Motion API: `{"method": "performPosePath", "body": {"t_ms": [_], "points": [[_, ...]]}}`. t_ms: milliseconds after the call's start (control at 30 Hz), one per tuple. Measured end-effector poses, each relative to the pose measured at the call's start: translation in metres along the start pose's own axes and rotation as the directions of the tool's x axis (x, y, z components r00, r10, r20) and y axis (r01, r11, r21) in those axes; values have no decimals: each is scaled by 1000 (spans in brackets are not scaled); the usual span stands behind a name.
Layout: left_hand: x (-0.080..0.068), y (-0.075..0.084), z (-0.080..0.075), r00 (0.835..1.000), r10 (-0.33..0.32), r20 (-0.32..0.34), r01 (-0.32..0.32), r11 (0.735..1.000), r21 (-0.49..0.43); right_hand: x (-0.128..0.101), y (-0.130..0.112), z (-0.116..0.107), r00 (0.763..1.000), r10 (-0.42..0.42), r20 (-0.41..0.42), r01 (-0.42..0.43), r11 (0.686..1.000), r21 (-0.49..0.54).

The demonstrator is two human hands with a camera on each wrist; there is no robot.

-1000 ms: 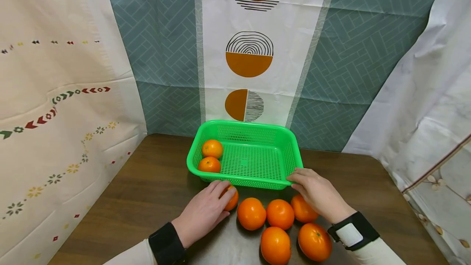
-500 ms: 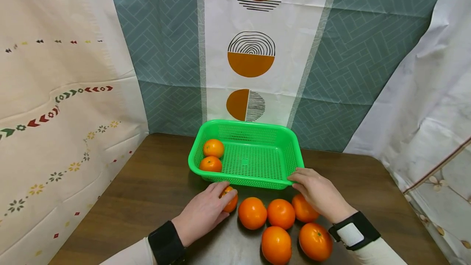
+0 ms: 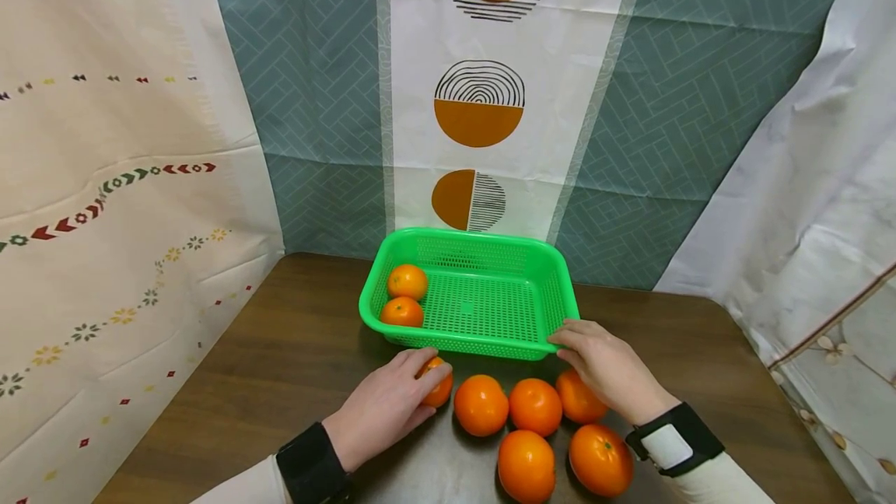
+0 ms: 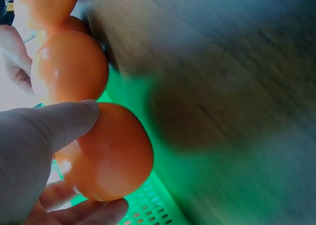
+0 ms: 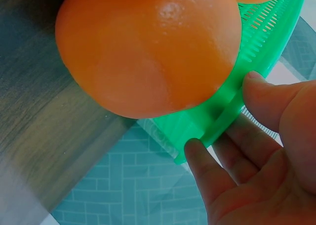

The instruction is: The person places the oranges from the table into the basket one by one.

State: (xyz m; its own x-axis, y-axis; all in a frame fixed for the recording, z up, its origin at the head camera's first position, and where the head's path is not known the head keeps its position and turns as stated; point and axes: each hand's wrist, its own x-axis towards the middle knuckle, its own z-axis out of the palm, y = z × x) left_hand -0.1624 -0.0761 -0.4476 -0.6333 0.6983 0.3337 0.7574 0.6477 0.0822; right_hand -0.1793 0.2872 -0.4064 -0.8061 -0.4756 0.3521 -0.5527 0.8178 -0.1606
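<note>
My left hand (image 3: 385,407) grips an orange (image 4: 111,153) just in front of the basket's near side. In the left wrist view the thumb lies on one side of this orange and fingertips curl round the other. At the near right corner of the green plastic basket (image 3: 465,342), my right hand (image 3: 609,364) pinches the rim, thumb and fingers on either side of it in the right wrist view. Two oranges (image 3: 407,282) sit inside the basket at its left end. Beneath the right hand lies another orange (image 3: 579,397), partly hidden by it.
Several more oranges (image 3: 481,406) are grouped on the brown wooden table (image 3: 280,348) between the hands. Behind the basket hangs a patterned cloth (image 3: 315,99). Pale cloths border the table on the left (image 3: 140,255) and right (image 3: 826,201).
</note>
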Motion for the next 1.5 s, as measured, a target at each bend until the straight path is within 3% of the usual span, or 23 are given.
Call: {"method": "performPosePath", "body": {"t_ms": [700, 1500], "points": [[-2, 19, -45, 997, 30, -78, -36, 997, -67, -2, 2, -1, 1000, -2, -4, 2, 1000, 3], [16, 17, -71, 981, 29, -191, -33, 999, -21, 0, 2, -4, 1000, -6, 0, 6, 1000, 11]]}}
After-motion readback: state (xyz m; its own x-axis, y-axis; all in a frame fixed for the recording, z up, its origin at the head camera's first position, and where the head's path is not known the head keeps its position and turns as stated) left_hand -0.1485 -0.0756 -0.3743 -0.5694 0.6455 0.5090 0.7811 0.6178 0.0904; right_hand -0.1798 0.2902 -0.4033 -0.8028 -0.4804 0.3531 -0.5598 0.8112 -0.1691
